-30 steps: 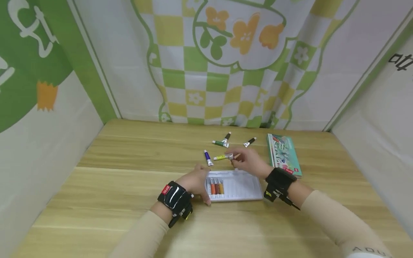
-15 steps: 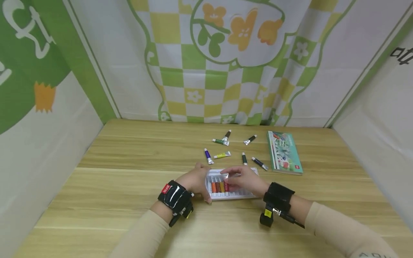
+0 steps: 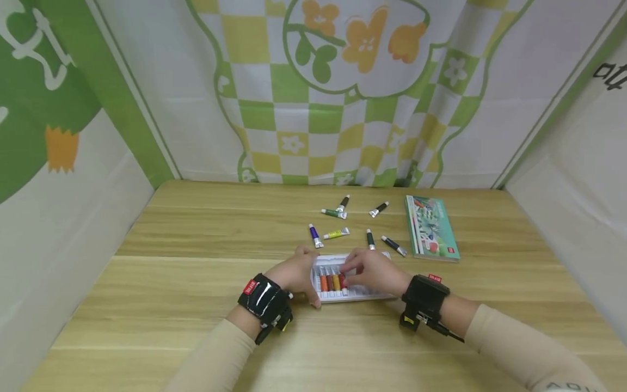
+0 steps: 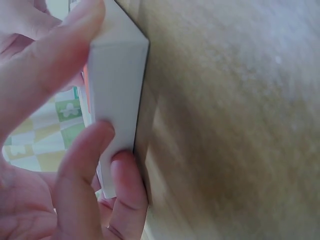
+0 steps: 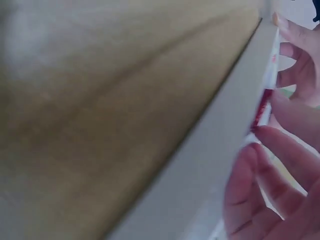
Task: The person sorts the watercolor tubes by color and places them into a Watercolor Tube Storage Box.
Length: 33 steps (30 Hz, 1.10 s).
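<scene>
A white plastic tray (image 3: 360,298) lies on the table. My left hand (image 3: 293,273) grips its left end, thumb at the front corner; in the left wrist view, fingertips press the tray's end wall (image 4: 117,85). Inside, at the left, orange (image 3: 324,282), brown (image 3: 330,282) and ochre (image 3: 336,282) paint tubes stand side by side. Just right of them is a red paint tube (image 3: 343,282), its upper part pinched by my right hand (image 3: 379,273). The right wrist view shows the red label (image 5: 262,107) between thumb and fingers. That hand hides part of the tray's right half.
Behind the tray lie loose paint tubes: purple (image 3: 315,236), yellow (image 3: 337,233), green (image 3: 334,213) and several dark ones, such as one (image 3: 393,245) at the right. A teal illustrated box (image 3: 433,228) sits at the back right. A checkered curtain (image 3: 323,117) hangs behind the table.
My right hand has come from the yellow tube, which stays behind on the table, to the tray. The red tube it holds now sits lower, beside the ochre one. My left hand has stayed put.
</scene>
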### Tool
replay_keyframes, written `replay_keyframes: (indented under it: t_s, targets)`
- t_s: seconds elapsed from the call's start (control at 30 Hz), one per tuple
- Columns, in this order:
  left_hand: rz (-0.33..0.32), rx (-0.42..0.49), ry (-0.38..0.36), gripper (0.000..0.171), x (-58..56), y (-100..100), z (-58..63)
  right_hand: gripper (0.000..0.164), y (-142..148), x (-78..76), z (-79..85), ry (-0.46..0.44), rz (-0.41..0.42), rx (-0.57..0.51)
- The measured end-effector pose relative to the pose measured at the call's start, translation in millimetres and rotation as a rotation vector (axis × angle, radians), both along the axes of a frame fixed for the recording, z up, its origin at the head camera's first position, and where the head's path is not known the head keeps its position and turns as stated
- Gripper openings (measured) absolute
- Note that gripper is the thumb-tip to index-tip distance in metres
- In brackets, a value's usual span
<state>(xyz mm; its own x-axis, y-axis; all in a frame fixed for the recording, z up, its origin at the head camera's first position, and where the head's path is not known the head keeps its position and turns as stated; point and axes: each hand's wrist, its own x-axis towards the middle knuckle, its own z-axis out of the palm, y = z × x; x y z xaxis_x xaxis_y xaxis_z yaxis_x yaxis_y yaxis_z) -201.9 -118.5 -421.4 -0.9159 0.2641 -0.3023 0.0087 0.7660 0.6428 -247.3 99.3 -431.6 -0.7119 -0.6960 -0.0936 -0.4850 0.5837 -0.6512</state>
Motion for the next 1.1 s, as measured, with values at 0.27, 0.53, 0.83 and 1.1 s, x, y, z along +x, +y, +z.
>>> replay_keyframes:
  t_s: [0.27, 0.53, 0.83, 1.1]
  targets:
    - [0.005, 0.014, 0.025, 0.117, -4.0, -4.2, 4.1, 0.022, -14.4, -0.9, 21.2, 0.177, 0.104, 0.191]
    - [0.023, 0.024, 0.027, 0.114, -5.0, -5.0, 7.0, 0.027, -13.3, 0.8, 24.8, 0.241, 0.158, 0.202]
    - [0.064, -0.025, -0.016, 0.118, -2.2, 7.0, 4.7, 0.017, 0.2, -42.4, 48.7, 0.339, 0.113, 0.073]
    - [0.064, -0.008, -0.019, 0.118, 2.8, 5.7, 0.0, 0.020, -3.7, -114.4, 46.2, 0.447, 0.112, -0.002]
